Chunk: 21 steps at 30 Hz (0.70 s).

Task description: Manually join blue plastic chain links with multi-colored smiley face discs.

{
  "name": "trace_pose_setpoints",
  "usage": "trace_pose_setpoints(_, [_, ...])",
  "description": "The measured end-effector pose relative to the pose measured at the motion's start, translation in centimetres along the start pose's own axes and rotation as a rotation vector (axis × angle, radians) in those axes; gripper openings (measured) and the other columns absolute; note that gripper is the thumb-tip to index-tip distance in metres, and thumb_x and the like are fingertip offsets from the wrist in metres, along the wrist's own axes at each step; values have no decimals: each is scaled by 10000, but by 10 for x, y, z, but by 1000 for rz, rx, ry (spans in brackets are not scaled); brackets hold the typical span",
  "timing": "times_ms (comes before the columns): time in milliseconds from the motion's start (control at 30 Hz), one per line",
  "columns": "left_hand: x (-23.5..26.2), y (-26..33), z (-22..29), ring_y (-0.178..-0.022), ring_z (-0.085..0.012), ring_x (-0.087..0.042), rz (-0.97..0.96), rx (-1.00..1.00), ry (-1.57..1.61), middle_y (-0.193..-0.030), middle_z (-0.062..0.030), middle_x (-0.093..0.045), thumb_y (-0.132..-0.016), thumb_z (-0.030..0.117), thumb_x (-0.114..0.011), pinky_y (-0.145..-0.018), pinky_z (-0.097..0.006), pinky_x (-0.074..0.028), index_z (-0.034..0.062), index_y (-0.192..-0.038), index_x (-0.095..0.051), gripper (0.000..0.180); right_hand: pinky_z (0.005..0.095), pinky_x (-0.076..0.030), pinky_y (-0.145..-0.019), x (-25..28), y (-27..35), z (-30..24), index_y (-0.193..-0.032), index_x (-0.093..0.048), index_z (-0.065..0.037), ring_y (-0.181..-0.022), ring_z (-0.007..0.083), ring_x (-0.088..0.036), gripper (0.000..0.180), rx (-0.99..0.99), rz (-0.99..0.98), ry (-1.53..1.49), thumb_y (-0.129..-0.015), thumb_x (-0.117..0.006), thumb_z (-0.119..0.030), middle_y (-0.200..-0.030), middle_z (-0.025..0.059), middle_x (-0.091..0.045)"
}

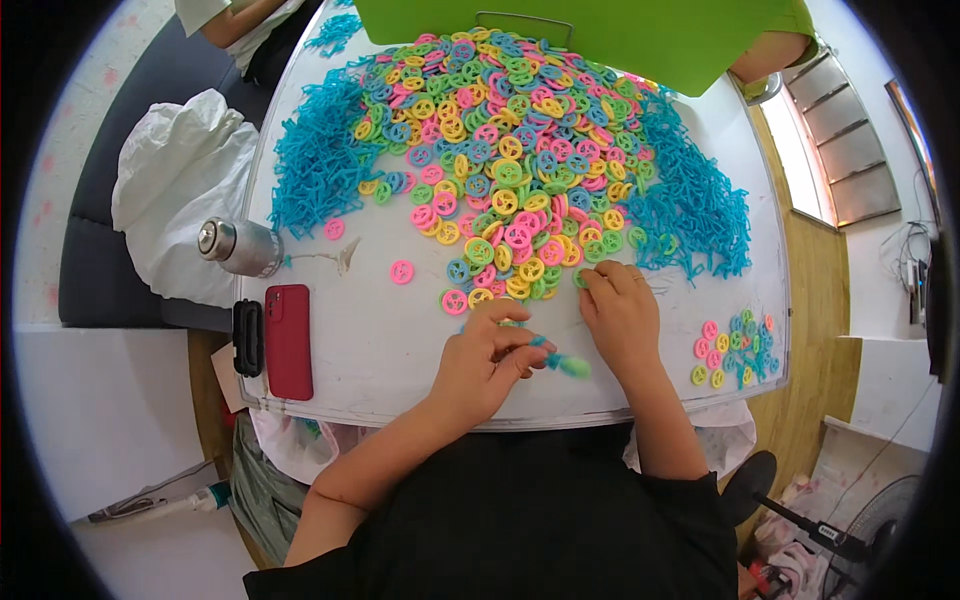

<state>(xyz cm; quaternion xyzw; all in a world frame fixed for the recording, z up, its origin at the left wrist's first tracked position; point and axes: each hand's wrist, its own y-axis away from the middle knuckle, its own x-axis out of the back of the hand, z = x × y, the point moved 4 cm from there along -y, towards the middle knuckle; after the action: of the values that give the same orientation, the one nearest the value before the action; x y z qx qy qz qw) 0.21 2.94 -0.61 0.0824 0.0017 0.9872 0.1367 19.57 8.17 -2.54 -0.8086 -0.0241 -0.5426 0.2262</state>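
Note:
A large heap of small plastic wheels [510, 175] in pink, yellow, green and blue spreads over the white table. My left hand [478, 368] is closed, pinching a blue plastic connector piece [541, 343] with a light-green wheel [574, 367] at its end, slightly blurred. At the heap's near edge, my right hand [622, 312] has its fingertips on a green wheel [581, 278], partly hidden by the fingers. Piles of thin blue plastic pieces lie at the left [322, 150] and right [690, 200] of the wheels.
A metal flask [245, 248], a red phone [289, 342] and a black case-like object [248, 338] stand or lie at the left edge. Mixed wheels and blue pieces [735, 350] lie at right. Beyond the heap is a green bin [600, 40]; other people's arms show nearby.

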Motion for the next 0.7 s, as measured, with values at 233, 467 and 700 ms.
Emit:
trace_pose_setpoints(233, [-1, -6, -6, -859, -106, -672, -9, 164, 398, -1025, -75, -720, -957, 19, -621, -650, -246, -542, 37, -1151, -620, 194, 332, -504, -770, 9, -2, 6, -967, -685, -4, -876, 230, -630, 145, -88, -16, -385, -823, -686, -15, -924, 89, -665])
trace_pose_setpoints(467, [-4, -7, -5, -857, -81, -644, 17, 138, 371, -986, -52, -722, -937, 57, -678, -704, -226, -508, 14, -1117, -692, 185, 316, -473, -897, 25, 18, -27, -998, -678, 10, -959, 164, -617, 94, -464, -257, -1525, -917, -649, -27, -1027, 78, -676])
trace_pose_setpoints(700, [-7, -6, 1, -764, -136, -670, 108, 21, 239, -867, -54, -726, -905, 70, -711, -678, -263, -508, 23, -1049, -719, 152, 298, -490, -898, 21, 22, -37, -1021, -637, 13, -948, 151, -637, 96, -604, -189, -1618, -956, -632, -57, -1028, 112, -697])
